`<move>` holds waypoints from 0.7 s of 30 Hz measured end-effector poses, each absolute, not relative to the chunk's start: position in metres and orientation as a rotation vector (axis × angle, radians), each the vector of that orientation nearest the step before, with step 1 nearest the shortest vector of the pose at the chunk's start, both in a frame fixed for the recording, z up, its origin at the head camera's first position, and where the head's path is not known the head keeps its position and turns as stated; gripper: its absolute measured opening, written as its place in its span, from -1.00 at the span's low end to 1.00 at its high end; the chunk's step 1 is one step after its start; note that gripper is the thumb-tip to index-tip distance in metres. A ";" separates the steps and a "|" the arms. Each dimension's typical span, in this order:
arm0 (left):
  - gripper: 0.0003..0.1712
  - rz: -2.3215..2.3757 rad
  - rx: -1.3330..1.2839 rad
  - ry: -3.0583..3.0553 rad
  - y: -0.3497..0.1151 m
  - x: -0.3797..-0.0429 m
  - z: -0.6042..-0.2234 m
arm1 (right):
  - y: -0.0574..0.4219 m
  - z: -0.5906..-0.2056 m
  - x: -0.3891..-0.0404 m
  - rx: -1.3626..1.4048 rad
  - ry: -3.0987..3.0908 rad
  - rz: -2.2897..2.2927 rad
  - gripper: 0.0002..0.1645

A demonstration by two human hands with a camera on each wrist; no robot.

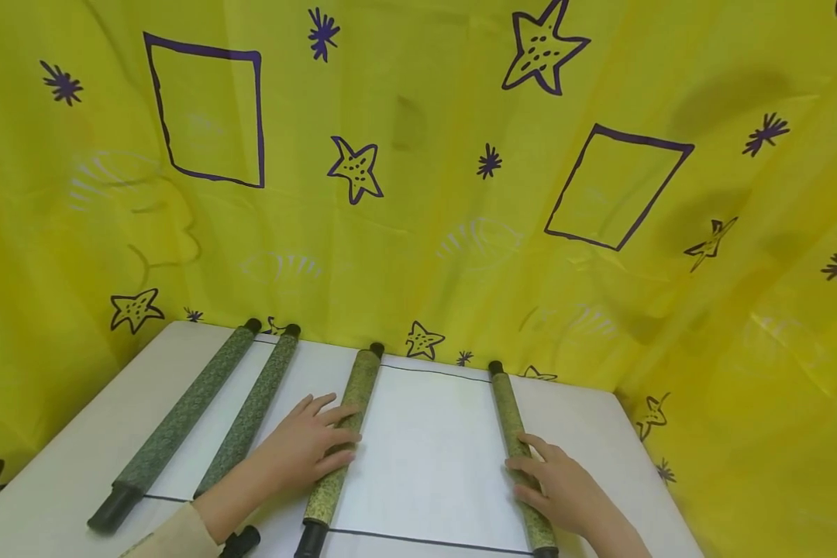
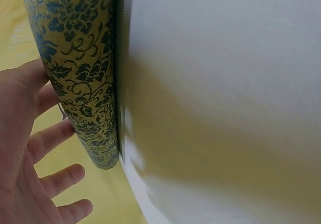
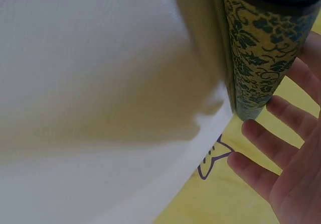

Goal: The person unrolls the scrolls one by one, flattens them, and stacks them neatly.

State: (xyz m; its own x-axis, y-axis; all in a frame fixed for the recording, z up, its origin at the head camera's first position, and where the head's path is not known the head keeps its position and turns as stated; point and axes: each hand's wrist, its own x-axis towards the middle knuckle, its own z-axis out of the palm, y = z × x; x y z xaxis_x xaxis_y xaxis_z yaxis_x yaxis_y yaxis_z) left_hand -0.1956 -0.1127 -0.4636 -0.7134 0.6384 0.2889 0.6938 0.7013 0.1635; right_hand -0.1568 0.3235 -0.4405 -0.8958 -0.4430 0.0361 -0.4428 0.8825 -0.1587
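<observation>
White tabletop (image 1: 600, 411) bears patterned rolls (image 1: 364, 380) beneath left grip (image 1: 310, 440) and right grip (image 1: 561, 484), each loosely spread, unclasped.

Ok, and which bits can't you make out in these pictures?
- Near end of the second green roll from the left: hidden by the left forearm in the head view.
- Near cap of the rightmost roll: cut off by the bottom edge in the head view, the top edge in the right wrist view.
- Pattern of the leftmost roll: too small in the head view.
</observation>
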 end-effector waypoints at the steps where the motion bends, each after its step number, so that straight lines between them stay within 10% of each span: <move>1: -0.66 -0.389 -1.069 -2.700 -0.113 -0.195 -0.464 | 0.324 -0.440 -0.157 -0.711 3.046 -0.254 -0.58; 21: -0.68 -0.362 -1.039 -2.668 -0.122 -0.196 -0.465 | 0.332 -0.437 -0.157 -0.672 3.039 -0.159 -0.54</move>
